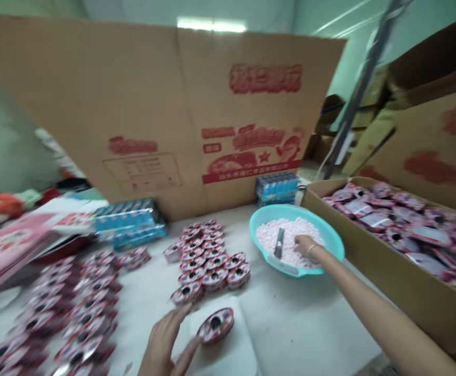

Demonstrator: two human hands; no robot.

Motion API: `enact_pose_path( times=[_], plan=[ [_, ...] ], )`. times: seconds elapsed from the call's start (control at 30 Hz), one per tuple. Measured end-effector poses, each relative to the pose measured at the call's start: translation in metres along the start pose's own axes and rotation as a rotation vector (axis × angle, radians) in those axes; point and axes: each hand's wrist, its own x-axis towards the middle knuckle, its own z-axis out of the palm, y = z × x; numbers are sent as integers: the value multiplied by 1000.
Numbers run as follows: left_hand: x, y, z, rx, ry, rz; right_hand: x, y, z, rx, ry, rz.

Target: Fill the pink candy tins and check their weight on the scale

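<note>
My left hand [167,342] is open, thumb and fingers apart, beside an oval printed pack [215,326] with a dark round hole in its top. The thumb tip is at the pack's left end; whether it presses on it I cannot tell. The pack lies on a white pad [237,352]. My right hand [305,245], a bracelet on its wrist, reaches into a turquoise basin [335,237] of small pale pink pellets [265,232]. Its fingers are curled together into the pellets, their tips partly hidden. A dark narrow tool [279,243] stands tilted in the pellets left of that hand.
Rows of similar oval packs [214,250] stand behind the pad, with more packs [89,318] at left. Blue wrapped packages [129,222] sit against an upright cardboard sheet [153,104]. A carton [349,250] full of packs stands at right. Pink printed bags [16,235] lie far left.
</note>
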Motion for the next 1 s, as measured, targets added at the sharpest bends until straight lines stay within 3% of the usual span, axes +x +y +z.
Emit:
enact_pose_path(
  times=[0.17,0.33,0.43,0.53,0.63,0.73,0.9,1.0],
  plan=[
    [-43,-10,-25,8,-27,-181,3,-16,-11,131,-58,200],
    [-95,-24,-11,-12,-31,-286,-12,-43,-22,318,-110,298],
    [-118,-23,2,29,-34,-312,-34,-66,-7,403,-203,329],
    [-127,-14,10,110,-25,-320,-72,-96,27,453,-388,343],
    [-129,-6,16,175,-19,-317,-114,-123,69,438,-659,281],
    [-130,-6,19,189,-11,-306,-143,-141,102,266,-838,157],
    [-131,-9,19,200,9,-275,-159,-153,127,-261,-885,-208],
    [-131,-9,19,202,18,-274,-160,-157,136,-512,-900,-341]
  ],
)
